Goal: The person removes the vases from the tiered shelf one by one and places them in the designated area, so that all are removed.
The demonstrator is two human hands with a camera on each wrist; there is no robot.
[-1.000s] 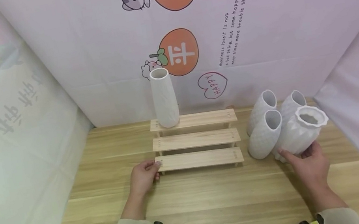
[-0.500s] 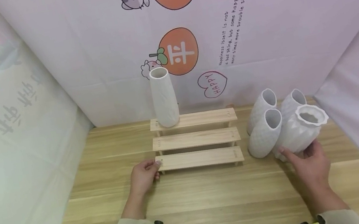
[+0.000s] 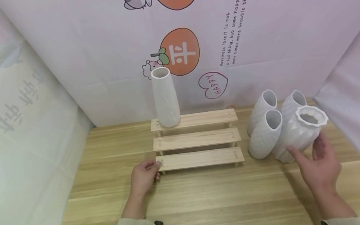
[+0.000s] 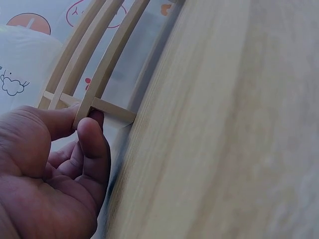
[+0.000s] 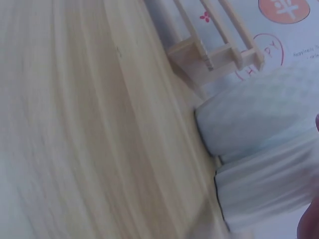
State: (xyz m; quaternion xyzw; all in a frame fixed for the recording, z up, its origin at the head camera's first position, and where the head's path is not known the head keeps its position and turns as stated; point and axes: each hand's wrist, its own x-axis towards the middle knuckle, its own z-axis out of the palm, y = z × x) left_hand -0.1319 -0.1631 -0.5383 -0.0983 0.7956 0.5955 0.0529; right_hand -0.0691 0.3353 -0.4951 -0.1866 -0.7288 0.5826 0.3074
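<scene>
In the head view, a three-tier wooden display stand (image 3: 200,159) stands on the table. My left hand (image 3: 144,179) pinches the left end of its lowest board between thumb and fingers; the left wrist view shows this hand (image 4: 55,169) close up. On the top tier's left end a tall white vase (image 3: 165,99) stands upright. My right hand (image 3: 321,170) is spread loosely at a white vase with a ruffled rim (image 3: 297,140), thumb over its front and fingers by its right side. That vase stands on the table, its mouth toward the upper right.
Close beside the ruffled vase stand three more white textured vases: one in front (image 3: 266,139), one behind it (image 3: 262,112) and one at the back right (image 3: 292,105). Printed cloth (image 3: 101,54) hangs behind the wooden table (image 3: 211,207) and on both sides.
My right hand has loosened around the ruffled vase and shifted right, its thumb higher on the front. The left hand, stand and vases keep their places.
</scene>
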